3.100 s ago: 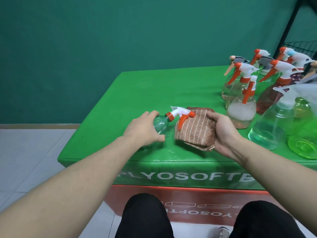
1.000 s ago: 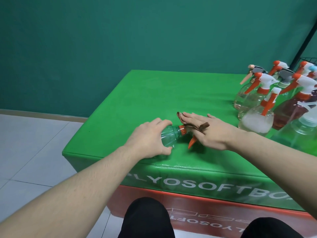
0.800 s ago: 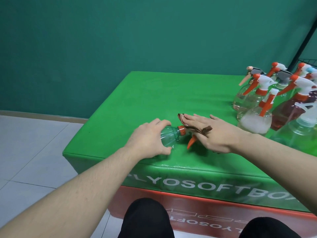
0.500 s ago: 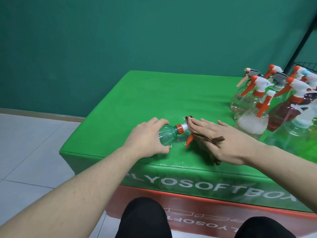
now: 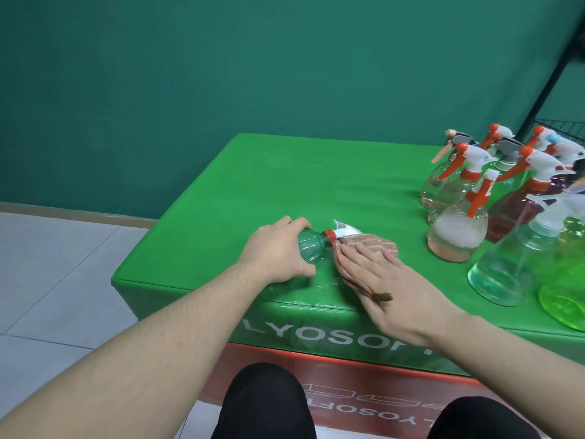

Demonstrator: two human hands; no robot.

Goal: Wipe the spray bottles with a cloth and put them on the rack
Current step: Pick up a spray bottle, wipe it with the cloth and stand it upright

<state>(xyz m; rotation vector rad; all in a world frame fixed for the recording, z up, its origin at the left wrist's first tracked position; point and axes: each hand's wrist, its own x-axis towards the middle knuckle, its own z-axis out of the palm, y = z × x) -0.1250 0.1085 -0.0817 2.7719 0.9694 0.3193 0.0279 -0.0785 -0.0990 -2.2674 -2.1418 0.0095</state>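
Your left hand (image 5: 274,252) grips the small green plastic spray bottle (image 5: 89,245), lying on the tabletop (image 5: 285,179) w/ nozzle pointing right. Your right hand (image 5: 391,285), fingers flat, presses the brown striped cloth (image 5: 373,243) on the nozzle end.

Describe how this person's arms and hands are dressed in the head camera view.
Both forearms are bare up to the frame edge: no sleeves show. The left hand and right hand wear no gloves, and no rings, watch or bracelet can be seen. Below, the knees are in black trousers.
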